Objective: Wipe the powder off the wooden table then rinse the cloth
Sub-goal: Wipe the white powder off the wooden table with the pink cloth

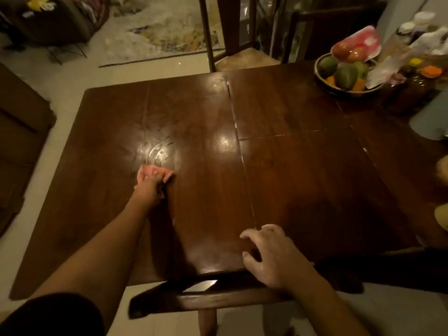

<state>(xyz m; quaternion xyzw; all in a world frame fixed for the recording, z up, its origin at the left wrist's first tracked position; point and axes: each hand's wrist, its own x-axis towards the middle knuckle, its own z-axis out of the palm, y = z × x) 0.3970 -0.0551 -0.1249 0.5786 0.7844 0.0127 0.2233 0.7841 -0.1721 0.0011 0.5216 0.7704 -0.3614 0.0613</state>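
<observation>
Dark wooden table (pixel 291 180), glossy, with seams between its panels.

A pink cloth (pixel 155 172) lies on the left half under the left hand (pixel 151 187), just below faint pale streaks (pixel 157 154). The right hand (pixel 269 258) rests at the near edge. A fruit bowl (pixel 344 76) stands at the far right corner, jars (pixel 409 90) beside it.

A small pink cloth (pixel 155 172) lies bunched flat on the dark glossy wooden worktop (pixel 291 180), pressed under the left hand (pixel 150 184), well apart from the right hand (pixel 269 253).
</observation>
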